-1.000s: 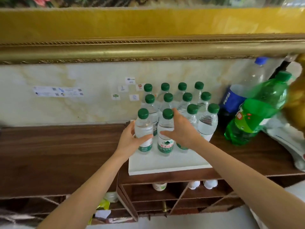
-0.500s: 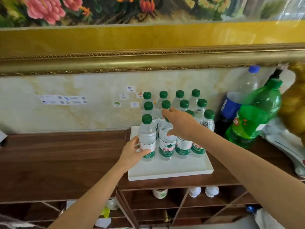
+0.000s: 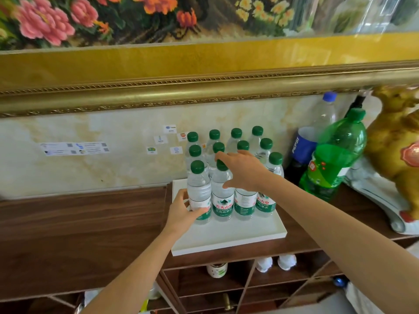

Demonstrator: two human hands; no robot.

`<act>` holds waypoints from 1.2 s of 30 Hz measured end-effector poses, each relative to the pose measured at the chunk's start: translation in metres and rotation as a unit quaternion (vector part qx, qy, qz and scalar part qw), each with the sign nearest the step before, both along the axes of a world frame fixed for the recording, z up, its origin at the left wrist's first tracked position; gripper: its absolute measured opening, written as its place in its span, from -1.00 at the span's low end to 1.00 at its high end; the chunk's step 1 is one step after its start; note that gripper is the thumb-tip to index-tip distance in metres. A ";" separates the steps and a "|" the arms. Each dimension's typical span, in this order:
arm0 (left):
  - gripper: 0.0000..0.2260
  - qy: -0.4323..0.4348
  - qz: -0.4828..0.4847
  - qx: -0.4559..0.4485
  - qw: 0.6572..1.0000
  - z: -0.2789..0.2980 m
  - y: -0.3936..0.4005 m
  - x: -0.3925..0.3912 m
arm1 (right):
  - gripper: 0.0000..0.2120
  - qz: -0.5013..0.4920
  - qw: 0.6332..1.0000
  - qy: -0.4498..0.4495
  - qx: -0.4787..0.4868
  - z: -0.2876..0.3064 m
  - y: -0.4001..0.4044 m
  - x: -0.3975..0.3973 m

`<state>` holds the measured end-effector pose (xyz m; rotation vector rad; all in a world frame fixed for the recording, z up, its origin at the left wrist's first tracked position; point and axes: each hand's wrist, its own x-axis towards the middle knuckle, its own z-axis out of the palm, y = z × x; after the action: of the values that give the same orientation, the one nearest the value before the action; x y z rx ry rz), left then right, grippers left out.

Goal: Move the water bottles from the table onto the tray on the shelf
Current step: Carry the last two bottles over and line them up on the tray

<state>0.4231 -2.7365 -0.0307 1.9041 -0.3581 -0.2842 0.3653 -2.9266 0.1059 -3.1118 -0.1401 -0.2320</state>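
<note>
A large gold-framed flower painting is hanging across twelve o'clock. Beneath it a dark brown wooden shelf is spanning the view. At three o'clock a golden animal figurine is standing, with a green plastic soda bottle and a blue-labelled Pepsi bottle just beside it. At centre a flat white rectangular tray is lying on the shelf, carrying upright clear water bottles with green caps in rows. The right hand is hovering over the front row, fingers relaxed and spread, holding nothing. At the tray's nine o'clock edge, the left hand is gripping the front-left water bottle, fingers curling round its lower body.
</note>
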 end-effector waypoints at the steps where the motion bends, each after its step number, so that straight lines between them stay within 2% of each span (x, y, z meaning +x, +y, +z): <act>1: -0.48 0.003 -0.005 0.000 1.000 0.000 0.001 0.000 | -0.32 -0.002 1.000 0.001 0.001 -0.001 -0.001 0.000; 7: -0.50 -0.006 -0.019 -0.002 1.000 -0.001 0.000 -0.001 | -0.48 0.002 0.999 -0.007 0.033 -0.002 -0.004 -0.001; 11: -0.36 0.004 -0.007 -0.014 1.000 0.011 -0.005 -0.001 | -0.50 -0.015 0.991 -0.068 0.112 -0.005 -0.008 -0.005; 17: -0.43 -0.027 -0.021 -0.014 0.999 0.011 -0.007 -0.007 | -0.58 -0.020 0.986 -0.105 0.125 -0.012 -0.008 -0.007; 20: -0.37 -0.023 -0.032 -0.011 0.999 0.013 -0.006 -0.009 | -0.57 -0.022 0.989 -0.092 0.115 -0.009 -0.005 -0.013; 21: -0.34 -0.021 -0.035 -0.010 0.999 0.013 -0.006 -0.011 | -0.56 -0.014 0.984 -0.109 0.141 -0.009 -0.005 -0.017; 23: -0.31 -0.027 -0.032 -0.014 0.999 0.013 -0.006 -0.016 | -0.57 -0.017 0.948 -0.202 0.244 -0.011 -0.008 -0.033; 25: -0.31 -0.025 -0.021 -0.025 0.999 0.010 -0.008 -0.023 | -0.59 -0.083 0.883 -0.317 0.335 -0.020 -0.018 -0.053; 27: -0.29 0.002 -0.003 -0.049 0.999 0.007 -0.012 -0.030 | -0.53 -0.180 0.816 -0.355 0.418 -0.036 -0.031 -0.071; 29: -0.11 0.035 0.036 -0.075 0.996 0.007 -0.018 -0.034 | -0.40 -0.262 0.769 -0.300 0.500 -0.056 -0.042 -0.082; 31: 0.06 0.050 0.067 -0.084 0.993 0.006 -0.025 -0.037 | -0.24 -0.305 0.742 -0.191 0.565 -0.076 -0.047 -0.086; 32: 0.10 0.049 0.073 -0.087 0.992 0.006 -0.030 -0.038 | -0.18 -0.313 0.727 -0.139 0.595 -0.085 -0.048 -0.085; 34: 0.10 0.046 0.076 -0.092 0.992 0.005 -0.038 -0.041 | -0.10 -0.324 0.670 -0.065 0.665 -0.098 -0.046 -0.081; 36: 0.07 0.043 0.092 -0.102 0.990 0.004 -0.044 -0.042 | -0.12 -0.320 0.617 -0.042 0.718 -0.108 -0.041 -0.075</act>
<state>0.3812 -2.7809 -0.0265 1.7040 -0.1450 -0.1976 0.2904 -2.9679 -0.0021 -1.3821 0.7681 -0.2747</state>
